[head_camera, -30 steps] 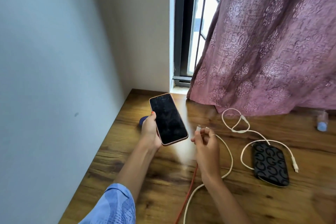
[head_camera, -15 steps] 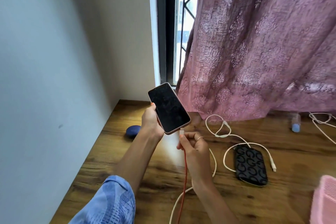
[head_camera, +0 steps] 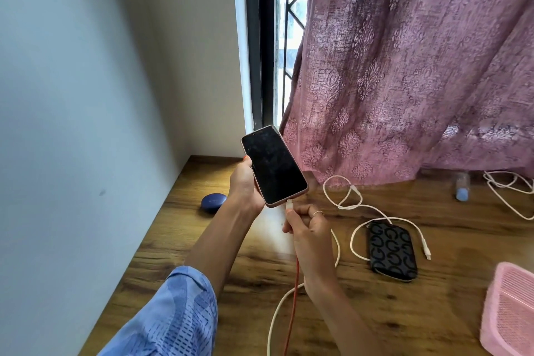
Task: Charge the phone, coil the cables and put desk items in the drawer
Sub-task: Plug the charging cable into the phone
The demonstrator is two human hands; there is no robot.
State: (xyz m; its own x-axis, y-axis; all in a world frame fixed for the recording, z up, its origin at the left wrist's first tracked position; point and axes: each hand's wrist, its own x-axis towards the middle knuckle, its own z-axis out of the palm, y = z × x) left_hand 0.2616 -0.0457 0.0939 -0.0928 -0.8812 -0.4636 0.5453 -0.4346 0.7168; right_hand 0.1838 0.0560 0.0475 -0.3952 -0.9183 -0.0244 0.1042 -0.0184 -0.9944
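My left hand (head_camera: 245, 185) holds a phone (head_camera: 273, 165) with a dark screen and pink case, tilted above the wooden desk (head_camera: 173, 240). My right hand (head_camera: 307, 228) pinches the white plug of a red charging cable (head_camera: 293, 298), whose tip touches the phone's bottom edge. A white cable (head_camera: 336, 251) also passes through that hand and trails toward me. Another white cable (head_camera: 358, 205) lies looped on the desk beside a black patterned pouch (head_camera: 393, 251).
A blue earbud case (head_camera: 213, 202) sits near the left wall. A pink basket (head_camera: 511, 306) is at the right edge. A small bottle (head_camera: 461, 185) and more white cable (head_camera: 508, 188) lie under the pink curtain (head_camera: 419, 66).
The phone has been raised higher and the plug brought up from beside it to its bottom edge. My view has shifted right, revealing the pink basket.
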